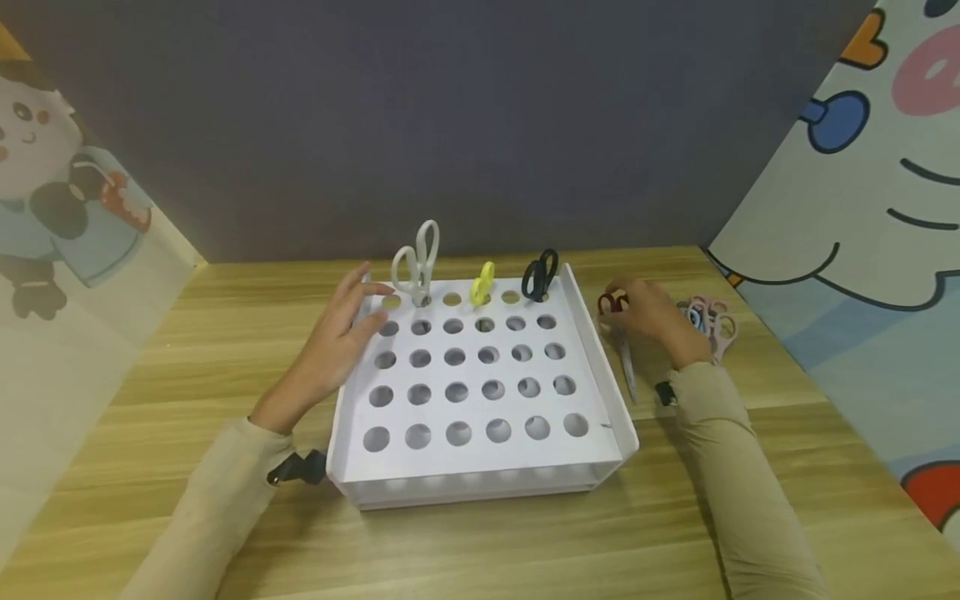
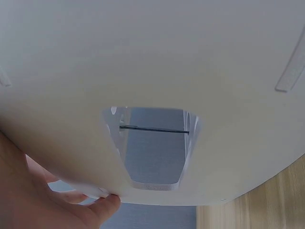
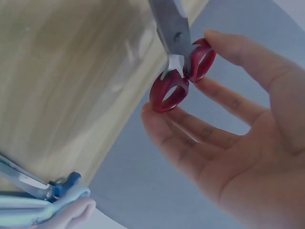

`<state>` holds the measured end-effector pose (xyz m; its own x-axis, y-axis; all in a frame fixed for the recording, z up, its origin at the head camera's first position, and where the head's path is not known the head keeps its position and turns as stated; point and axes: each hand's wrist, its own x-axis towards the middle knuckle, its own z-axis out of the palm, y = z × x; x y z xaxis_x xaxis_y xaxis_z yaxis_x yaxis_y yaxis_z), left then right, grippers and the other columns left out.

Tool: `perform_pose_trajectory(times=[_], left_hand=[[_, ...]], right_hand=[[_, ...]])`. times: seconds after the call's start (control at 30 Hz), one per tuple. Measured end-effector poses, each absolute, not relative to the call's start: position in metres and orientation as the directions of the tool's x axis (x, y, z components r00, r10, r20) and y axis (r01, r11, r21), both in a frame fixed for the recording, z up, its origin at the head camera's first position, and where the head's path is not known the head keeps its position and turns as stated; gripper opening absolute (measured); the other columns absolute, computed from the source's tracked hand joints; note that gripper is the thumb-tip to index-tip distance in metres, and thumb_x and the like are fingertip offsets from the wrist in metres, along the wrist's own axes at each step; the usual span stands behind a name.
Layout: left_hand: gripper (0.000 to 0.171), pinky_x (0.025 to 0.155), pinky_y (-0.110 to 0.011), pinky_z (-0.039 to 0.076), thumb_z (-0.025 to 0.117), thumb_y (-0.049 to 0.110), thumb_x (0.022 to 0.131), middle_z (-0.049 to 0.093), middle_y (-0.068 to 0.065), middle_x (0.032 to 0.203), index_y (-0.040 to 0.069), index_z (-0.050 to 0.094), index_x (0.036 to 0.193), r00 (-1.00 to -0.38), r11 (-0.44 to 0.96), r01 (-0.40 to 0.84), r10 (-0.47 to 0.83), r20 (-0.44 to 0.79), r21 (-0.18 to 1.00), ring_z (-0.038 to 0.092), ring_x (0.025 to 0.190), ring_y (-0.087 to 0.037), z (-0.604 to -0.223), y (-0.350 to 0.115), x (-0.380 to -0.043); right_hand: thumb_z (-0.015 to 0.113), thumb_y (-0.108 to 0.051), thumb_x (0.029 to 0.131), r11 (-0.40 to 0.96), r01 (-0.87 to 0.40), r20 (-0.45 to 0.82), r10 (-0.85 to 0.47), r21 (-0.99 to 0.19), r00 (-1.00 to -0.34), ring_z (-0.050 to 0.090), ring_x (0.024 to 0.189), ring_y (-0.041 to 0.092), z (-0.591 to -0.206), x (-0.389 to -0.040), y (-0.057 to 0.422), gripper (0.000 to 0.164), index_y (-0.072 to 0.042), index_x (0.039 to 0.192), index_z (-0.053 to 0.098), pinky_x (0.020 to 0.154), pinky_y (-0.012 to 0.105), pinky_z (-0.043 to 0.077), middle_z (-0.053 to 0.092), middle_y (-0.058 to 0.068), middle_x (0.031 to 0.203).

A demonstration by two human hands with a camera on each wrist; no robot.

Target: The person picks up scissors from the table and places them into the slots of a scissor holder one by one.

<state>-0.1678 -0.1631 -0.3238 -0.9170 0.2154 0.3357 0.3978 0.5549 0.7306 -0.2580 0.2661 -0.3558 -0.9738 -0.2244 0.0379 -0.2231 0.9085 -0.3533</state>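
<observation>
My right hand (image 1: 656, 317) holds a pair of red-handled scissors (image 3: 167, 93) by the handle loops, just right of the white rack (image 1: 468, 372). In the right wrist view, the thumb and fingers pinch the loops, and the metal blades point away from the palm. The head view has those blades directed down toward the near side. Fairly straight fingers of my left hand (image 1: 333, 346) rest at the rack's back left corner, touching its side. White scissors (image 1: 417, 265), small yellow scissors (image 1: 482, 283) and black scissors (image 1: 540, 275) stand upright in holes of the back row.
More scissors with pink and blue handles (image 1: 708, 319) lie in a bunch on the table (image 1: 757, 467), right of my right hand, which partly covers them. A dark wall (image 1: 465, 125) rises behind the table, and patterned panels flank both sides.
</observation>
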Motion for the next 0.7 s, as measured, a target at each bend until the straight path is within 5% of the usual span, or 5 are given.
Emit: perform_pose_trajectory(times=[0.7], left_hand=[[0.029,0.103,-0.06,0.013,0.047,0.021,0.092,0.015,0.0,0.148,0.011,0.052,0.118,-0.917,0.561,0.398,0.218,0.334,0.726,0.016,0.134,-0.03,-0.324,-0.164,-0.168]], right_hand=[[0.068,-0.021,0.076,0.903,-0.278,0.184,-0.227,-0.327,-0.956,0.055,0.072,0.025,-0.325,-0.244,0.273,0.041,-0.005,0.113,0.057,0.062,0.039,0.044,0.061,0.011,0.084]])
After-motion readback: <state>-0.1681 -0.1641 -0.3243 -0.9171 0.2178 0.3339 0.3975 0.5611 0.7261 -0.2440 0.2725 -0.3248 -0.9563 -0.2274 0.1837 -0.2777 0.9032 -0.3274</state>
